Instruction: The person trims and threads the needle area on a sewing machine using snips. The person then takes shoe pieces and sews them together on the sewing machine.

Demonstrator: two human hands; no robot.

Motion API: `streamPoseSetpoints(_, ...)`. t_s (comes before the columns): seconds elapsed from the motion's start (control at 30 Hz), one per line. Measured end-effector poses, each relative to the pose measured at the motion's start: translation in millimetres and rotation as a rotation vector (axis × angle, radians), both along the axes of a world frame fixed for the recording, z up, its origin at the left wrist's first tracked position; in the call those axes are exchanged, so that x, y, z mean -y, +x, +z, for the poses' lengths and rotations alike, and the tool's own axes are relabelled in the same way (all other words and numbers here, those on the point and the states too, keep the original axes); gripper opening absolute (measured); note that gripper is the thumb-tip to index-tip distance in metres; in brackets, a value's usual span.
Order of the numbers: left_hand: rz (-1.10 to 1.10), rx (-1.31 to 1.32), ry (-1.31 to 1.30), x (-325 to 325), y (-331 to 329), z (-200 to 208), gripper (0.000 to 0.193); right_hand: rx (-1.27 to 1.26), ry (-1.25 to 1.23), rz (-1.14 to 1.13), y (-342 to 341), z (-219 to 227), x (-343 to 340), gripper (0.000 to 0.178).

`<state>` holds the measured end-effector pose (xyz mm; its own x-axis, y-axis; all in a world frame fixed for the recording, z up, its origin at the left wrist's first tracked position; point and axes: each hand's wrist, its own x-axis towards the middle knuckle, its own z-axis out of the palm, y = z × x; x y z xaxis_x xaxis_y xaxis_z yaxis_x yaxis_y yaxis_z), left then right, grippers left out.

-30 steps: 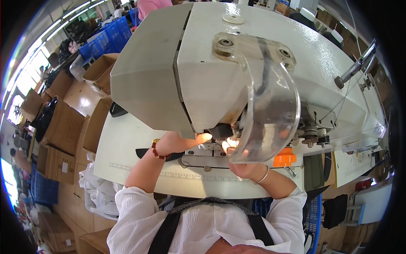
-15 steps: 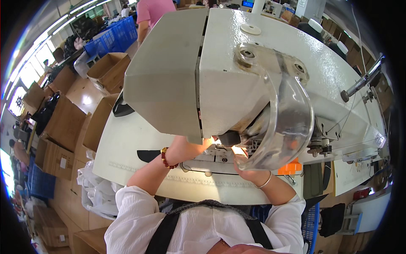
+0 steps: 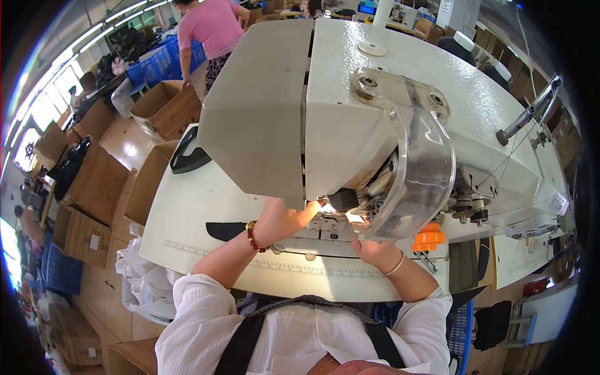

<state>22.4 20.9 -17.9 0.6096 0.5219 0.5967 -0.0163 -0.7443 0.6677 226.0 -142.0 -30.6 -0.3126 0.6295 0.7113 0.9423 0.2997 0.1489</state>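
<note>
A large white sewing machine [image 3: 253, 119] fills the middle, its lamp lighting the needle area. My left hand [image 3: 284, 219] reaches under the head from the left. Its fingertips come together beside the presser foot [image 3: 322, 205], partly hidden by the head. Whatever they pinch is too small to make out. On the right, my right hand [image 3: 373, 250] is closed with fingers curled by the metal needle plate [image 3: 322, 230], partly behind the clear guard [image 3: 425, 187]. What it holds cannot be seen. A flat black piece [image 3: 225, 231] lies beside my left wrist.
Curved black pieces [image 3: 189, 159] lie on the far left of the white table [image 3: 187, 212]. An orange part [image 3: 429, 237] stands right of my right hand. Cardboard boxes [image 3: 94, 181] and a white plastic bag [image 3: 147, 275] flank the table's left. A person in pink [image 3: 209, 31] is beyond.
The view has shifted slightly, so the machine head sits farther right and lower. More of my left fingertips shows beside the presser foot. The person in pink shows more fully, an arm toward a box.
</note>
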Motion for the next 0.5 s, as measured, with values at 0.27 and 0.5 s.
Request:
streamPoseSetpoints(0.27,-0.041,0.146,-0.094,-5.1,7.9,-11.4,0.030,-0.014,0.014,-0.058,3.1,-6.2,0.9,0.029)
streamPoseSetpoints(0.5,0.045,0.048,0.048,6.3,0.6,21.8,0.030,-0.032,0.006,-0.089,-2.5,3.9,-2.3,0.035)
